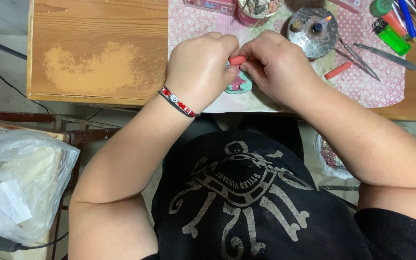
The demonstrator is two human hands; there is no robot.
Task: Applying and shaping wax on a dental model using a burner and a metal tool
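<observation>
While both hands meet over the pink mat, this is how things lie around it.

Left hand: my left hand (203,67) is curled, fingers together, pinched on one end of the red stick (237,60).
Right hand: my right hand (278,65) closes on the other end of that stick, fingertips pressed together on it.
Red stick: held between the two hands, just above the mat's near edge, mostly hidden by my fingers.
Teal piece: a teal shape (239,84) lies on the mat right under my hands; my knuckles cover most of it.
Mat: the pink dotted mat (381,91) lies on the wooden table (97,48).
Burner: a round metal burner (312,31) stands on the mat just beyond my right hand.
Second stick: another red stick (338,70) lies on the mat to the right of my hands.
Tools: thin metal tools (359,58) lie on the mat beside it, and a green lighter (391,36) sits at the mat's far right.
Wristband: a red and black wristband (178,102) circles my left wrist.
Bag: a plastic bag (20,183) sits well apart from the mat, low at my left.
</observation>
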